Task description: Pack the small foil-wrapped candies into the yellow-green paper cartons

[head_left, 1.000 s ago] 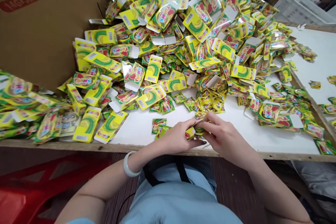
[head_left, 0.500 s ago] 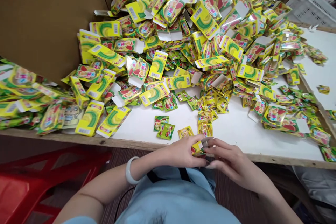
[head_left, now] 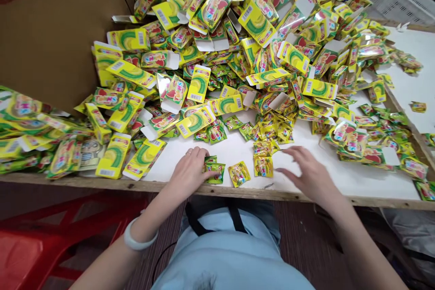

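Both hands now box-free: left hand (head_left: pixel 188 173) touching green packets (head_left: pixel 218 173), grip unclear, right hand (head_left: pixel 314 176) open by yellow packets (head_left: pixel 263 166), near table's front edge (head_left: pixel 306 198).

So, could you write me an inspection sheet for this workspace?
Surface: white tabletop with a worn wooden edge.
Job's things: green packets at the left hand; a lone yellow packet; more yellow packets beside the right hand.
Clutter: large heap of small printed boxes, some flaps open.
Hands: right open and empty; left over the green packets, grip unclear.
Cables: thin black cord beside the person's blue top.
Surroundings: big cardboard box, white crate, red plastic seat.
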Motion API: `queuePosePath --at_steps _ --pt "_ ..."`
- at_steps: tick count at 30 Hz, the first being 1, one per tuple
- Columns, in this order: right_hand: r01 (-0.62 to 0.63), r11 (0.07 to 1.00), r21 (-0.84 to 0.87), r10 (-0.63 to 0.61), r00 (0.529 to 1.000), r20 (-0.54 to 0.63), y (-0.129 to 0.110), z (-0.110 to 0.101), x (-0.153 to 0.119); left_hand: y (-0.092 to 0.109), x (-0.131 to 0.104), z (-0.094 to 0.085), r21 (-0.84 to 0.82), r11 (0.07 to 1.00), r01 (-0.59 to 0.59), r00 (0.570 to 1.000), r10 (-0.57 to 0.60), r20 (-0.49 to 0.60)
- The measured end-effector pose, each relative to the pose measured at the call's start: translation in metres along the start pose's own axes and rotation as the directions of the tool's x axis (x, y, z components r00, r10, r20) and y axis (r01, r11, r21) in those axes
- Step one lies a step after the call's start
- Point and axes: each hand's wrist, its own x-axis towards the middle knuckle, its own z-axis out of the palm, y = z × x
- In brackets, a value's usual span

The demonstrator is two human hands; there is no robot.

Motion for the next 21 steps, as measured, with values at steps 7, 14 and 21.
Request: queuePosePath --at_steps 7,14,21 --pt "-0.001 0.985 -0.174 0.052 0.956 0.289 -0.039 0.042 0.035 0.003 -0.010 0.010 -0.164 0.986 0.009 0.994 0.009 0.109" --pt "-0.232 0.893 0.385 0.173 0.968 0.182 -0.022 0.027 0.012 0.001 -0.013 0.011 -0.106 0.993 -0.048 0.995 0.056 0.077" --pt "-0.363 0.218 0.906 0.201 0.925 0.322 -0.075 0.091 0.006 0.006 -0.009 0.005 -0.410 0.912 0.004 1.000 -0.003 0.003"
